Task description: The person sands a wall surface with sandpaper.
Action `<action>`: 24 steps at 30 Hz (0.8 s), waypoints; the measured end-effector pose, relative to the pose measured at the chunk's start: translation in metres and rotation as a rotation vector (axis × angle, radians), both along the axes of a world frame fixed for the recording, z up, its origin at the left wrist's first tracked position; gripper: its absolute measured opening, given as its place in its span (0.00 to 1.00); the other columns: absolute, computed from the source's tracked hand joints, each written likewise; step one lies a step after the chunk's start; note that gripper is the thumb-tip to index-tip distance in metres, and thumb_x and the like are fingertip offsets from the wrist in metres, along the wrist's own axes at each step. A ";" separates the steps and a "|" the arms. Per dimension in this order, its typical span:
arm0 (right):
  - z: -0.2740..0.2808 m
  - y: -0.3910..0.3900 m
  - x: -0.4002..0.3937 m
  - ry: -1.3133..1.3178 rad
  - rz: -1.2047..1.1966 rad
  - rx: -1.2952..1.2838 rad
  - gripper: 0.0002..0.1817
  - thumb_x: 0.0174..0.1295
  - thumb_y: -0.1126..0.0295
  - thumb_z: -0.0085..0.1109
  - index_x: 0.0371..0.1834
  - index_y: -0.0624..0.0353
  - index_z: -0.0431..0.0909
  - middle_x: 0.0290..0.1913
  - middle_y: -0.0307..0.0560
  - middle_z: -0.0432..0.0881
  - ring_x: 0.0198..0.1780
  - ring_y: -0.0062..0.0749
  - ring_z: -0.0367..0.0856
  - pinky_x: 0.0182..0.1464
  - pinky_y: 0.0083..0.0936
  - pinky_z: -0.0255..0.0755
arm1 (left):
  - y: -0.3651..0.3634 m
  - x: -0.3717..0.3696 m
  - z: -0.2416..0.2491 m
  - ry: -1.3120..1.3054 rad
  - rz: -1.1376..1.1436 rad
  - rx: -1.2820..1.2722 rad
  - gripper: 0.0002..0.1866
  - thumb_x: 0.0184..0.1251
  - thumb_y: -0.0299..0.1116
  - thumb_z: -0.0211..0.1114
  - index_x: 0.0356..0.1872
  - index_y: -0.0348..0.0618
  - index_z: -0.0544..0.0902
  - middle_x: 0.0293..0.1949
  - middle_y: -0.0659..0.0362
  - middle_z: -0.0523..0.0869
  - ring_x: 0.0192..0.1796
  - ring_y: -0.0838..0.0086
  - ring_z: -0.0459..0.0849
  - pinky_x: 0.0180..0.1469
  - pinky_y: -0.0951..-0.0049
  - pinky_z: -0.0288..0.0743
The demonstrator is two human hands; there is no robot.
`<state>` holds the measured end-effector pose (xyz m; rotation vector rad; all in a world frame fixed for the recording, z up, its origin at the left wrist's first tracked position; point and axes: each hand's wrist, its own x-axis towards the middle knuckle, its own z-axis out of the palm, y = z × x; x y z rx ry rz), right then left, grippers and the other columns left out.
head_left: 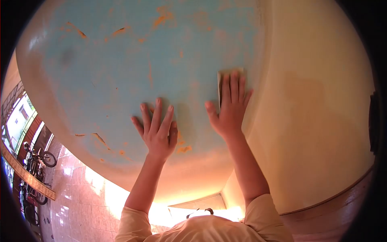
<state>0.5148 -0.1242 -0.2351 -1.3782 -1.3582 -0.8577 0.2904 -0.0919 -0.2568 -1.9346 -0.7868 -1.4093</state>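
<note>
A broad blue-green painted surface (pixel 121 72) with worn orange patches fills the upper view. My right hand (pixel 231 111) presses a small folded sheet of sandpaper (pixel 219 78) flat against it, near the edge where the blue gives way to cream. The fingers lie over the sheet and hide most of it; the thumb sticks out to the left. To the left and a bit lower, my left hand (pixel 157 129) touches the same surface with fingers spread and holds nothing.
A cream wall (pixel 318 121) meets the painted surface on the right. Chips and cracks (pixel 100 140) mark the blue paint. At lower left are a tiled floor (pixel 76 193), a parked motorcycle (pixel 38 165) and a long wooden strip (pixel 30 175).
</note>
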 end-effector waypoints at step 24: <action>-0.088 0.013 -0.020 0.048 0.100 -0.023 0.37 0.72 0.41 0.45 0.71 0.63 0.72 0.80 0.60 0.59 0.82 0.65 0.49 0.74 0.79 0.25 | 0.012 0.007 -0.012 -0.051 0.107 0.150 0.21 0.74 0.49 0.54 0.56 0.54 0.89 0.69 0.51 0.80 0.79 0.49 0.64 0.82 0.47 0.35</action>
